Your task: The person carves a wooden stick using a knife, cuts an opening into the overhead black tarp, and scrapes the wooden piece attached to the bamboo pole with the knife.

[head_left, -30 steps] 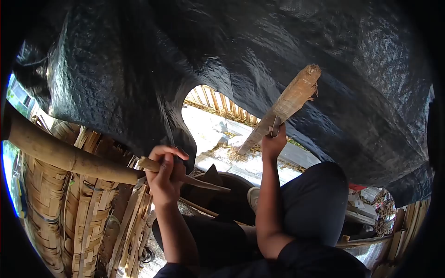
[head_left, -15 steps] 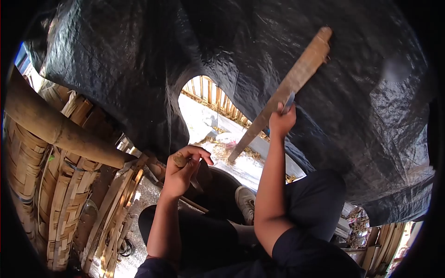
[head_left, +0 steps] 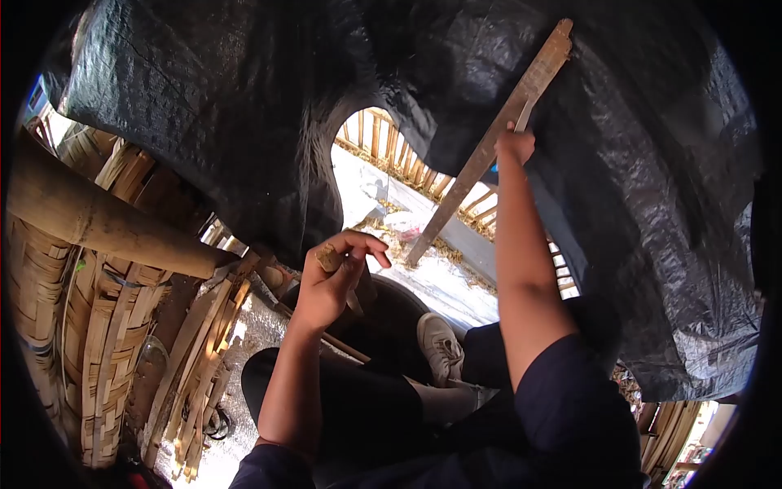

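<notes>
Black sheet spreads over most of the upper view and down the right side, creased and shining in patches. Woven panels stand at the left, and a thick pole slants across in front of them. Through a gap in the sheet show bright, littered ground and a slatted fence. A long plank lies tilted in view, its upper end against the sheet's dark expanse and its lower end over the bright ground; whether it touches down cannot be told. Dark trousers fill the lower middle, with a dark tub beyond them, loose strips to the left and a pale shoe beside the tub. The left hand has thumb and fingers bent round a short stick, the forefinger reaching forward. The right hand, at the plank's edge, has its fingers closed on a slim blade-like piece; whether they grip the plank too, I cannot tell.
</notes>
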A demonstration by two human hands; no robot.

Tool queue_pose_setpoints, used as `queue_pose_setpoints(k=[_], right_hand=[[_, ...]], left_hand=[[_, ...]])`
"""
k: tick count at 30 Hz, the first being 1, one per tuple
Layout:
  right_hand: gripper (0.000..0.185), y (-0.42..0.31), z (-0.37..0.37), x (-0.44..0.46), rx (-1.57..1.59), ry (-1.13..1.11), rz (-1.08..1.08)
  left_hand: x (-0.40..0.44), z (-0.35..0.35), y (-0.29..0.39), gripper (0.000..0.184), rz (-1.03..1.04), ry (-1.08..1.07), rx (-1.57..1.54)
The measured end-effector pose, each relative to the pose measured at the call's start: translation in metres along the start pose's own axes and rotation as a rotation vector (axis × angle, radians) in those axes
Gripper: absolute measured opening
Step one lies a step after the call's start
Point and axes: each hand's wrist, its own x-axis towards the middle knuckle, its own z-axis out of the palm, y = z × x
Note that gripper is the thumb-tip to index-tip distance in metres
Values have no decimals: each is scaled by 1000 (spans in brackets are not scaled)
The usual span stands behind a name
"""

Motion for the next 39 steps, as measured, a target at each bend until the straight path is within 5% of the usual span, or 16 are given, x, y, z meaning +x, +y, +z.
queue_pose_setpoints(k=[3, 11, 13, 15, 17, 19, 21, 25, 29, 33, 39], right_hand=[[34, -22, -12, 13, 20, -208, 263], [41, -25, -3, 9, -150, -234, 187], [39, -16, 21, -22, -146, -13, 271], [37, -5, 28, -62, -224, -59, 112], [57, 10, 17, -112, 31, -525, 86], [52, 39, 44, -157, -92, -677, 193], [42, 66, 44, -218, -98, -759, 68], [20, 3, -96, -323, 410, -937, 464], [22, 21, -102, -362, 215, -990, 379], [21, 6, -123, -379, 325, -1162, -13], [15, -40, -162, -400, 312, -957, -358]], left_hand=[[-2, -3, -4, 22, 11, 18, -41], [-3, -14, 13, 37, 124, 79, -15], [-10, -15, 25, 41, 168, 91, -16], [-19, -16, 41, 46, 261, 160, -40], [-32, -26, 49, 63, 332, 170, -7], [-44, -41, 53, 73, 363, 171, -9], [-50, -44, 50, 81, 362, 268, -101], [-43, -53, 28, 81, 313, 269, -286], [-41, -54, 24, 71, 350, 134, -300], [-35, -66, 10, 59, 376, 8, -273], [-36, -59, 39, 40, 302, 265, -273]])
